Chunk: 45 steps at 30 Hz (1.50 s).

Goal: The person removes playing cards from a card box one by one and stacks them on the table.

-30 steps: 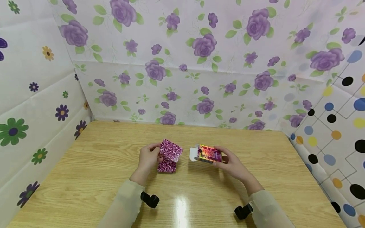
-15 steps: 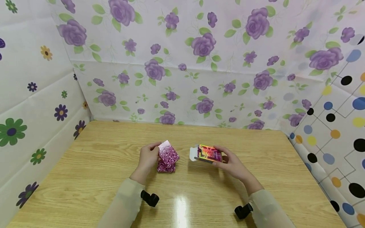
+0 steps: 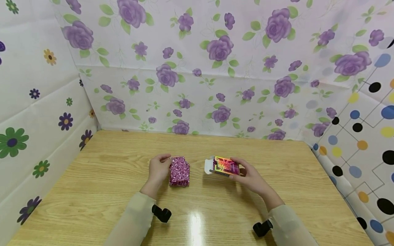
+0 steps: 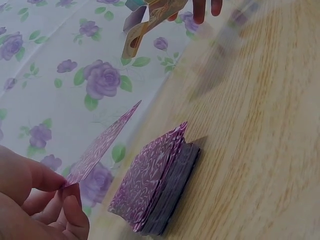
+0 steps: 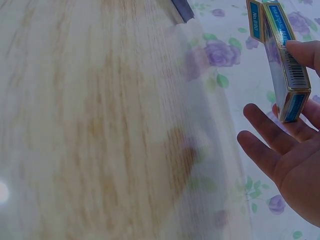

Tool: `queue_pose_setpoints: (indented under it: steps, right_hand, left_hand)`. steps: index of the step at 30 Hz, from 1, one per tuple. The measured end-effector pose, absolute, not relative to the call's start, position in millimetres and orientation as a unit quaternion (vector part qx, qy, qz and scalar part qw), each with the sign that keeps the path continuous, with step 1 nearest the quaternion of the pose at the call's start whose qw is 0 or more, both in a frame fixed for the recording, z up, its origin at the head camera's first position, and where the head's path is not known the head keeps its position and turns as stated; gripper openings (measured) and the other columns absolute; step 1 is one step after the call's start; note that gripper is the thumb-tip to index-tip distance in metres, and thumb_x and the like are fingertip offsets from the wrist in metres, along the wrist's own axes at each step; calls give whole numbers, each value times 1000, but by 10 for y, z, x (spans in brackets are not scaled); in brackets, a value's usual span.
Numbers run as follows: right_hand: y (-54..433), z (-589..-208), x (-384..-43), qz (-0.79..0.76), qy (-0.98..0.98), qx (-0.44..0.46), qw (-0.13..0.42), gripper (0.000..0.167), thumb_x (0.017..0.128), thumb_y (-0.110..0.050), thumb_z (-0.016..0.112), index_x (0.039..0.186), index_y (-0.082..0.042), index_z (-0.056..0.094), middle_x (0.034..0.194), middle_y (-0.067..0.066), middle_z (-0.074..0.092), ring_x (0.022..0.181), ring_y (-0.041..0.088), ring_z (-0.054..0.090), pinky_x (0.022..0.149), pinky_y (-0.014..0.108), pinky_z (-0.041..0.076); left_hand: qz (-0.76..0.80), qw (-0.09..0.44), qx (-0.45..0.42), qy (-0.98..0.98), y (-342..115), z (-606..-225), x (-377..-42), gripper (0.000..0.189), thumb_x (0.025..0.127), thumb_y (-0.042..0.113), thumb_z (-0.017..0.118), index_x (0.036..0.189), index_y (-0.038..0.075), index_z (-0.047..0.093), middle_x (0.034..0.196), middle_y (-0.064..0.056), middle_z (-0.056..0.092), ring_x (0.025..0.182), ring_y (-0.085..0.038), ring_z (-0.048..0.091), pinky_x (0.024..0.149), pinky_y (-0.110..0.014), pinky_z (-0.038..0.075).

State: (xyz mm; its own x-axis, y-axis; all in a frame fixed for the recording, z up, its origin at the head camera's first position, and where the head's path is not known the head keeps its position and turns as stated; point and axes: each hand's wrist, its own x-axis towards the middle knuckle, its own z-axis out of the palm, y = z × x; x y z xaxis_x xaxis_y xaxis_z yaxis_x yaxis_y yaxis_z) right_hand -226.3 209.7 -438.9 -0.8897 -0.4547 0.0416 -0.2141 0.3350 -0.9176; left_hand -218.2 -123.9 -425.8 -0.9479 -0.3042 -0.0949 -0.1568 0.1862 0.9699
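My left hand (image 3: 158,171) pinches a purple-patterned playing card (image 4: 101,149) at one corner, seen nearly edge-on in the left wrist view. Beside it a deck of playing cards (image 4: 155,180) with the same swirled backs sits on the table, slightly uneven at its top. In the head view the held card overlaps the deck and cannot be told apart clearly. On the other side, my right hand (image 3: 253,178) holds a small card box (image 3: 227,166) between thumb and fingers, raised off the table. The box's white end flap (image 3: 208,166) stands open toward the deck; its inside is hidden.
A wooden table (image 3: 123,215) lies under both hands. Behind it hangs a cloth with purple roses (image 3: 220,49), and patterned cloths flank the left and right sides. Black wrist cameras (image 3: 161,214) sit on both forearms.
The card in my left hand, earlier spread out above the deck and then tilted up, has turned back beside the deck. The right hand and box have barely moved.
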Motion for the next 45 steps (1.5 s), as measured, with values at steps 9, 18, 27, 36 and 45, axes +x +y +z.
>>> queue_pose_setpoints:
  steps: [9, 18, 27, 36, 45]
  right_hand:
    - [2091, -4411, -2281, -542, 807, -205, 114, 68, 88, -21, 67, 146, -11, 32, 150, 17, 29, 120, 41, 51, 88, 26, 50]
    - [2081, -4414, -2289, -535, 813, -201, 114, 68, 88, -23, 68, 146, -12, 33, 149, 16, 31, 120, 40, 52, 90, 31, 50]
    - [2087, -4430, -2301, -534, 812, -207, 111, 68, 88, -23, 68, 145, -13, 34, 145, 18, 33, 118, 39, 53, 88, 29, 50]
    - [2093, -4445, -2310, -538, 810, -205, 115, 67, 87, -24, 68, 145, -18, 35, 147, 16, 33, 117, 38, 54, 88, 27, 50]
    - [2097, -4459, -2313, -543, 806, -202, 121, 68, 87, -24, 68, 146, -16, 33, 150, 15, 30, 119, 39, 52, 89, 26, 50]
  left_hand:
    - [-592, 67, 161, -787, -1220, -4297, -2203, 24, 89, 8, 62, 110, -2, 67, 107, -20, 68, 92, -22, 64, 69, -19, 51]
    - [-583, 71, 158, -794, -1216, -4351, -2225, 18, 88, 7, 63, 103, -1, 69, 100, -18, 67, 75, -15, 60, 61, -21, 52]
    - [-524, 101, 139, -834, -1235, -4456, -2281, 16, 85, 9, 66, 98, 0, 71, 103, -15, 68, 94, -25, 61, 77, -30, 49]
    - [-495, 108, 135, -851, -1205, -4456, -2268, 14, 84, 7, 65, 94, -1, 71, 85, -14, 69, 81, -24, 62, 66, -26, 48]
    - [-471, 93, 134, -867, -1208, -4477, -2256, 14, 87, 8, 62, 94, -1, 70, 85, -14, 66, 78, -23, 60, 64, -27, 47]
